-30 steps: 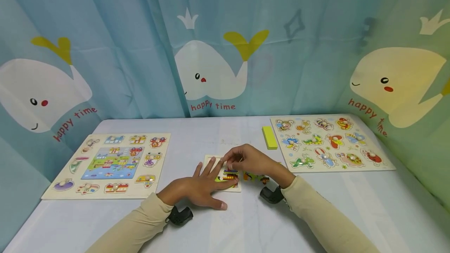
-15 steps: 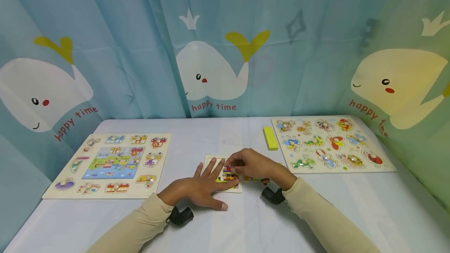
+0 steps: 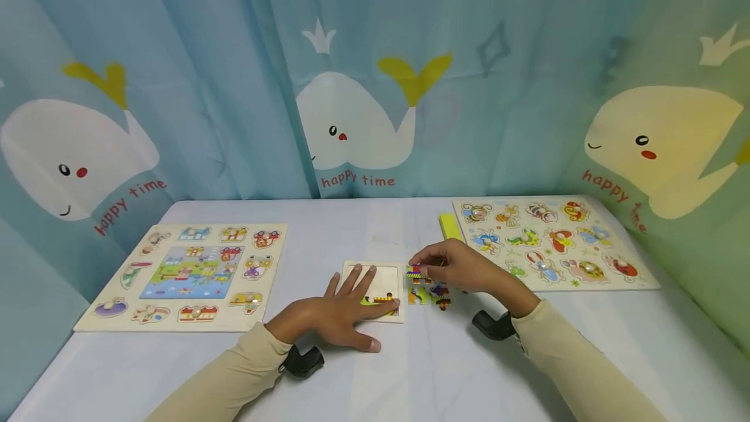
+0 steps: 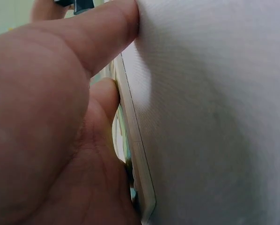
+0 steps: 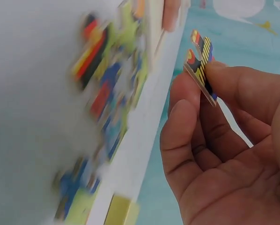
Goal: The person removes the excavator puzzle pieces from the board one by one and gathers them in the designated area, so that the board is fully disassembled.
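Note:
My left hand [image 3: 342,316] lies with spread, straight fingers over the small wooden puzzle tray [image 3: 351,267], pressing on its left and lower part. A colourful strip of fitted puzzle shows along the tray's bottom, with bare pale wood above it. In the left wrist view the tray's edge [image 4: 136,152] runs beside the fingers. Right of the tray, my right hand [image 3: 463,267] pinches a jigsaw piece [image 5: 202,65] between thumb and fingers; it has yellow-and-black stripes and a rounded notch. Beneath that hand lie several loose jigsaw pieces [image 3: 423,296], blurred in the right wrist view.
A large vehicle-themed peg puzzle board [image 3: 269,233] lies at left, an insect peg puzzle board [image 3: 562,282] at right. A yellow block [image 3: 449,225] stands beside the insect board, partly behind my right hand. Whale-printed curtains [image 3: 363,122] hang around the white table [image 3: 328,220].
My right hand has moved right, from over the tray to above the loose pieces, carrying the striped jigsaw piece out. The tray's upper part now shows bare wood. My left hand stays put.

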A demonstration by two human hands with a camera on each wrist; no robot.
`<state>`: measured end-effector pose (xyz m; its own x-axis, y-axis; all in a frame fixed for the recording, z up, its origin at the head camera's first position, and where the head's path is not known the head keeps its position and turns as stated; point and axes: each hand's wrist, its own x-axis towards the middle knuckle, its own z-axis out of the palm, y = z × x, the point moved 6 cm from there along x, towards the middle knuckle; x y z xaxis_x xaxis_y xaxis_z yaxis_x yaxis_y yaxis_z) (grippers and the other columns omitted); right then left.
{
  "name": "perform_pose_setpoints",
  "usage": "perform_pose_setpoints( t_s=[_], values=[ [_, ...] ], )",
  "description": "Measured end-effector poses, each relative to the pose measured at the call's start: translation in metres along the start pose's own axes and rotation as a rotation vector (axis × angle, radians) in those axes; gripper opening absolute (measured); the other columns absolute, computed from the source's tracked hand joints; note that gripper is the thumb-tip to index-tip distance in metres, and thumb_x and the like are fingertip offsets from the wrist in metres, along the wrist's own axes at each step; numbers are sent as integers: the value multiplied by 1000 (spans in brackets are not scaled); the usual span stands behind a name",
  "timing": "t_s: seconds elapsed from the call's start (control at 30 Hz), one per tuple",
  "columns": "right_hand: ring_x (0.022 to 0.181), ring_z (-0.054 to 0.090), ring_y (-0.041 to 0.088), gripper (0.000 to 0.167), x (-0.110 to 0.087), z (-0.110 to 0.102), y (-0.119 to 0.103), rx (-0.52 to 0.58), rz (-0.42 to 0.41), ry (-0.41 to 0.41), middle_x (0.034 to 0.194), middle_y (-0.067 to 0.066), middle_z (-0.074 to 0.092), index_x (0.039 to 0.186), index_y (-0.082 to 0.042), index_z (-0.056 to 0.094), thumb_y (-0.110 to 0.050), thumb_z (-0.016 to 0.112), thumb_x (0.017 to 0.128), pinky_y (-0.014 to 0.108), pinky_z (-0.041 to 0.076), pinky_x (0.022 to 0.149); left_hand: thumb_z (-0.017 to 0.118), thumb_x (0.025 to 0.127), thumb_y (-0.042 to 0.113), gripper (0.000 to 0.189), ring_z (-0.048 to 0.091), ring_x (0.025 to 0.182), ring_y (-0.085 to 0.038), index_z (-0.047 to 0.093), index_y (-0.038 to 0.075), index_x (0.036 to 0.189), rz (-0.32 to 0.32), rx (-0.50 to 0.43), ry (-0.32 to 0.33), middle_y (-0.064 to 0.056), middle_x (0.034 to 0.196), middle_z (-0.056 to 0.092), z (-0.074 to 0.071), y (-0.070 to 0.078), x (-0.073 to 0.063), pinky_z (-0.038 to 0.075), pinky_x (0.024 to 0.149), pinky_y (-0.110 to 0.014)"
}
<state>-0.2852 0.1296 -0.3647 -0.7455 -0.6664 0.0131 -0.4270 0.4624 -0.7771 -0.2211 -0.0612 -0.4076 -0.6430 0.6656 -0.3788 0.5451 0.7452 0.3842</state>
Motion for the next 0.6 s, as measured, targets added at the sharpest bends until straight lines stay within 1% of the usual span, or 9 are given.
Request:
perform_pose_setpoints(
  t_s=[0.13, 0.3, 0.37, 0.47, 0.53, 0.6],
  values=[
    [75, 58, 13, 22, -13, -7, 12, -17, 45, 6, 100, 6, 69, 112, 2, 70, 1, 59, 93, 26, 47, 61, 55, 91, 61, 72, -23, 143, -30, 25, 41, 154, -2, 1, 5, -10, 161, -17, 2, 0, 1, -9, 108, -61],
    [67, 52, 12, 22, -24, -15, 18, -39, 56, 11, 102, 6, 70, 111, 0, 71, 0, 61, 92, 25, 41, 55, 54, 91, 61, 72, -24, 143, -29, 23, 41, 154, -8, 14, 3, -9, 160, -18, 3, -2, 2, -9, 108, -61],
    [66, 50, 11, 21, -28, -19, 19, -41, 54, 15, 104, 7, 70, 110, 1, 72, 1, 62, 92, 24, 40, 56, 54, 92, 61, 72, -25, 142, -29, 23, 41, 154, -5, 10, 1, -9, 160, -19, 3, -3, 2, -10, 108, -61],
    [65, 50, 9, 21, -35, -23, 21, -35, 51, 12, 102, 8, 71, 110, 2, 72, 2, 63, 91, 23, 39, 55, 54, 92, 60, 72, -26, 142, -29, 23, 41, 154, -1, -2, -2, -8, 160, -19, 3, -3, 2, -11, 108, -60],
    [65, 50, 9, 22, -39, -25, 21, -29, 52, 5, 99, 7, 71, 110, 2, 72, 3, 63, 90, 23, 39, 55, 54, 92, 60, 72, -26, 142, -29, 23, 41, 154, 2, -3, 1, -8, 160, -19, 2, -2, 2, -11, 108, -60],
    [68, 54, 10, 22, -43, -24, 23, -6, 55, -14, 98, 7, 70, 110, 3, 71, 3, 62, 90, 24, 42, 59, 54, 92, 60, 72, -26, 142, -29, 23, 41, 154, 4, -1, 3, -8, 160, -20, 2, -2, 2, -11, 108, -60]
  ],
)
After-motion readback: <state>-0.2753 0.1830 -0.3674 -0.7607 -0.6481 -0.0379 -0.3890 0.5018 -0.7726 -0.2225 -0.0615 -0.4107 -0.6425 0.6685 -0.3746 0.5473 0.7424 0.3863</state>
